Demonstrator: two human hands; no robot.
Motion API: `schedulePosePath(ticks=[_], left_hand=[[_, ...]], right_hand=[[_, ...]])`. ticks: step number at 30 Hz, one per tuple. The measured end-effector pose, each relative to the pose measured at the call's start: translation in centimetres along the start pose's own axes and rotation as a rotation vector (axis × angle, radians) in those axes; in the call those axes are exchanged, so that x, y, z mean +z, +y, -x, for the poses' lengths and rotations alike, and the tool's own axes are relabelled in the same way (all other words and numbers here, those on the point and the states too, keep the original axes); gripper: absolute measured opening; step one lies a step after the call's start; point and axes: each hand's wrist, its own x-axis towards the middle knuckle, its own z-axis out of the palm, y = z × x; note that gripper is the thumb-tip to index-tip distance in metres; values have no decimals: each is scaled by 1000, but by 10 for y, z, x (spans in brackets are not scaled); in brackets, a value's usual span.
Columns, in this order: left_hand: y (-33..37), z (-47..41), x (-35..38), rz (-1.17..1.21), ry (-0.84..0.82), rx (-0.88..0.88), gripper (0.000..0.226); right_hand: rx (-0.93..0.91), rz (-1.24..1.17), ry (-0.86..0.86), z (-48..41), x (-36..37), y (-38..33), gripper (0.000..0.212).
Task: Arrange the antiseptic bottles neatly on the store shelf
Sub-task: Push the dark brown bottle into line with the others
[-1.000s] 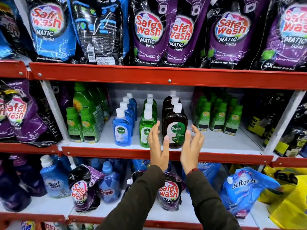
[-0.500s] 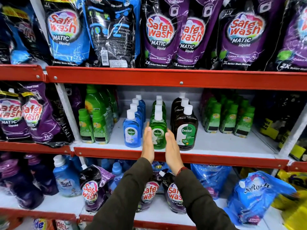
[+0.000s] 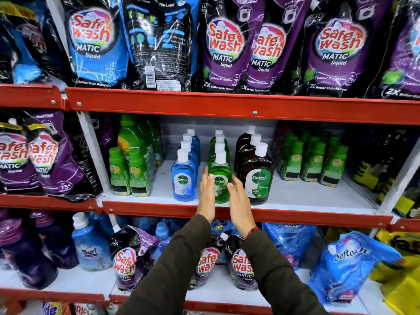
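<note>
Three rows of Dettol antiseptic bottles with white caps stand on the middle shelf (image 3: 318, 218), each running front to back. The blue row (image 3: 183, 180) is on the left, the green row (image 3: 220, 172) in the middle, the brown row (image 3: 258, 178) on the right. My left hand (image 3: 207, 196) lies flat against the left side of the front green bottle. On that bottle's right side is my right hand (image 3: 239, 204), also flat with its fingers straight. Both hands frame the bottle without curling around it.
Small green bottles stand left (image 3: 128, 171) and right (image 3: 313, 164) of the Dettol rows. Safe Wash pouches (image 3: 225, 44) fill the top shelf. Pouches and blue bottles (image 3: 91, 244) crowd the lower shelf. Red shelf lips and a white upright (image 3: 93, 151) border the bay.
Both hands moved left from the sides of the front brown bottle to the sides of the front green bottle. They have come closer together.
</note>
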Motion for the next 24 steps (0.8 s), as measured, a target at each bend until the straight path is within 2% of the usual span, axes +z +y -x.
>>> schedulePosePath(ticks=[3, 5, 9, 12, 13, 15, 17, 19, 24], left_hand=[[0, 6, -1, -83, 33, 36, 77], [-1, 12, -6, -135, 109, 93, 66], [6, 21, -30, -265, 389, 317, 47], [13, 10, -53, -325, 559, 379, 52], [12, 4, -61, -307, 555, 364, 55], [10, -8, -75, -235, 478, 228, 60], [4, -20, -86, -149, 359, 65, 59], [-4, -27, -94, -100, 262, -7, 55], [-14, -31, -105, -94, 166, -32, 94]], right_hand=[[-17, 42, 26, 5, 3, -1, 47], [-28, 72, 108, 10, 7, 0, 52], [-133, -23, 306, 18, 18, 6, 29], [-115, -71, 181, 17, 37, 3, 36], [-85, -77, 104, 16, 46, 2, 41], [-14, -44, -48, 13, 63, -3, 56], [49, 22, -134, 9, 76, -8, 58], [99, 55, -164, 3, 84, -11, 56], [139, 76, -208, -2, 88, -11, 61]])
